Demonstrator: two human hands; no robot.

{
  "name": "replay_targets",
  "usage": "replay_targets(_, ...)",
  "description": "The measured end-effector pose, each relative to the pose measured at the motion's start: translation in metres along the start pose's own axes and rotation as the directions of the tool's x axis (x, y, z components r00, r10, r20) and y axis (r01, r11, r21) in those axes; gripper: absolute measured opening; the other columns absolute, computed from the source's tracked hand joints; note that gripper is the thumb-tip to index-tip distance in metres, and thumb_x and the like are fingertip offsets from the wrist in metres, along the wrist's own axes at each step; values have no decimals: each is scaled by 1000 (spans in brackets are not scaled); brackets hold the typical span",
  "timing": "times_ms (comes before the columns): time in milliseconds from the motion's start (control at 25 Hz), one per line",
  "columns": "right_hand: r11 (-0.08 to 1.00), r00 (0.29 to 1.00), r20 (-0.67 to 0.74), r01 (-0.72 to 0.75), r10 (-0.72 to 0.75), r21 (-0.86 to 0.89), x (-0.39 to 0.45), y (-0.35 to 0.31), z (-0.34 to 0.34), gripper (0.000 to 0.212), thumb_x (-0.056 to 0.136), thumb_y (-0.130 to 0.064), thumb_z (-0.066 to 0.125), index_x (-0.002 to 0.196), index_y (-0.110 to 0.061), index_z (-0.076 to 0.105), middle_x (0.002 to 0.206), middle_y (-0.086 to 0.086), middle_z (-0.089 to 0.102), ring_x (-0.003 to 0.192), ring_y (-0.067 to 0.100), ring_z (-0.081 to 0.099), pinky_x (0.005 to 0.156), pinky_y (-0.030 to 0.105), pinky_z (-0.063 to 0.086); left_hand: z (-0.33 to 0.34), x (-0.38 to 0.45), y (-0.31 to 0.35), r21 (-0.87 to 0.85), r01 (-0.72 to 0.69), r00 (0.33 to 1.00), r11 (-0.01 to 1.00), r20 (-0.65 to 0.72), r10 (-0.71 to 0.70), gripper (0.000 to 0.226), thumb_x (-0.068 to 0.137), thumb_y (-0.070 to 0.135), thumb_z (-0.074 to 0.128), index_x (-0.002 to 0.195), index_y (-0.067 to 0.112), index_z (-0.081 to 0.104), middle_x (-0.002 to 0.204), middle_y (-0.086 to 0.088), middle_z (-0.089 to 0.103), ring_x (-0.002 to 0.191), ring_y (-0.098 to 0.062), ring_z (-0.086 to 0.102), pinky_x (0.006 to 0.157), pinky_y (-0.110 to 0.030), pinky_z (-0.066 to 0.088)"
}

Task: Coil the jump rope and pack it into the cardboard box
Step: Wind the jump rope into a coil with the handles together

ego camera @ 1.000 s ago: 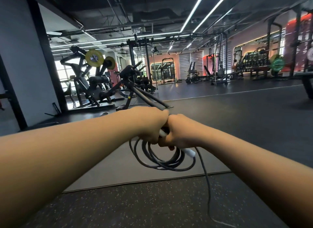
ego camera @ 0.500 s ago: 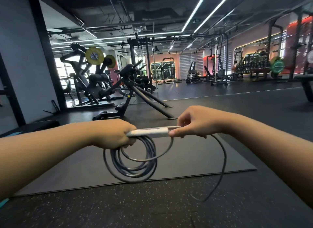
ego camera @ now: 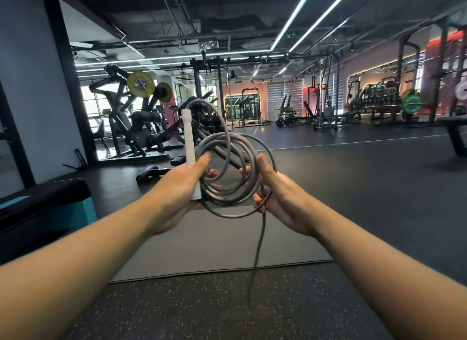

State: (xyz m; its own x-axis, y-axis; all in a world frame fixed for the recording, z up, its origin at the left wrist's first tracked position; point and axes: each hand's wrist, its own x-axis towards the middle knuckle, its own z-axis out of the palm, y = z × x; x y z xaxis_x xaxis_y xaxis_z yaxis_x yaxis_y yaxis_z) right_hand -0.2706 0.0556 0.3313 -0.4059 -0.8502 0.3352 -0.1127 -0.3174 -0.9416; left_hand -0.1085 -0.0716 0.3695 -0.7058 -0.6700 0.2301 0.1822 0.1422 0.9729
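Note:
The jump rope [ego camera: 228, 147] is a grey cord wound into several loops, held up in front of me at chest height. My left hand [ego camera: 177, 190] grips the white handle [ego camera: 189, 137], which stands upright, together with the left side of the coil. My right hand [ego camera: 278, 195] holds the right side of the coil, fingers curled around the cord. A loose tail of cord [ego camera: 257, 251] hangs down from the right hand toward the floor. No cardboard box is in view.
A grey exercise mat [ego camera: 202, 243] lies on the speckled rubber floor below my hands. A black and teal bench [ego camera: 45, 208] stands at the left. Weight machines [ego camera: 136, 117] and racks [ego camera: 379, 104] fill the back of the gym.
Both hands have risen and turned the coil up to face me. The handle has swung from lying level to upright. My right hand moved from the handle's tip to the coil's right side.

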Motion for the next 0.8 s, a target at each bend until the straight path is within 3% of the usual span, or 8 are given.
replay_targets(120, 953, 995, -61, 98, -83, 287, -4, 15, 24, 95, 62, -73, 79, 126, -5, 64, 88, 2, 59, 62, 10, 42, 56, 28, 31, 32, -3, -1, -220, -57, 992, 974, -121, 30, 27, 103, 37, 51, 89, 15, 58, 98, -12, 75, 80, -21, 72, 74, -40, 62)
replay_targets(200, 904, 988, -83, 155, -133, 399, -5, 21, 36, 82, 68, -64, 80, 127, -8, 67, 96, 4, 63, 59, 10, 40, 52, 28, 28, 44, -2, -2, -312, -85, 984, 946, -177, 30, 25, 105, 36, 47, 92, 15, 54, 98, -9, 79, 78, -21, 76, 71, -39, 63)
replay_targets(280, 865, 991, -60, 134, -120, 484, -6, 21, 38, 84, 72, -56, 81, 135, -4, 61, 113, 8, 59, 60, 10, 41, 52, 27, 28, 46, 1, -1, -379, -69, 982, 923, -190, -4, 24, 105, 39, 47, 97, 16, 50, 103, -12, 80, 90, -29, 77, 81, -46, 62)
replay_targets(400, 812, 997, 50, 24, -66, 584, -10, 22, 28, 72, 62, -56, 89, 119, -15, 71, 107, 3, 66, 69, 14, 47, 61, 28, 34, 47, -1, 5, -471, -23, 977, 882, -196, -80, 24, 104, 39, 47, 95, 17, 48, 101, -15, 80, 99, -38, 74, 87, -52, 59)
replay_targets(600, 863, 999, 4, 40, -48, 503, -14, 27, 23, 84, 52, -71, 86, 118, -19, 73, 101, -2, 70, 76, 9, 50, 68, 26, 35, 52, -8, 8, -586, 19, 968, 810, -192, -162, 22, 105, 35, 46, 100, 14, 47, 78, -11, 77, 72, -30, 73, 79, -49, 61)
replay_targets(680, 863, 999, -10, 47, -49, 503, -14, 31, 28, 83, 51, -69, 88, 116, -21, 72, 96, -4, 66, 73, 8, 47, 64, 26, 32, 53, -6, 10, -608, 37, 965, 793, -185, -187, 22, 105, 34, 46, 97, 14, 46, 74, -11, 75, 61, -28, 73, 64, -46, 63)
replay_targets(720, 861, 998, -15, 62, -63, 504, -14, 31, 33, 81, 51, -65, 90, 116, -21, 71, 94, -5, 65, 70, 8, 45, 62, 26, 31, 54, -5, 11, -594, 41, 964, 803, -189, -188, 23, 105, 35, 45, 95, 14, 47, 73, -10, 74, 59, -29, 73, 58, -44, 62)
replay_targets(800, 886, 991, -47, 132, -124, 444, -15, 27, 44, 74, 58, -56, 91, 119, -20, 67, 95, -6, 69, 68, 6, 48, 59, 23, 32, 60, -5, 8, -524, 44, 959, 851, -217, -184, 26, 105, 37, 45, 93, 15, 49, 77, -7, 72, 70, -31, 72, 65, -44, 61)
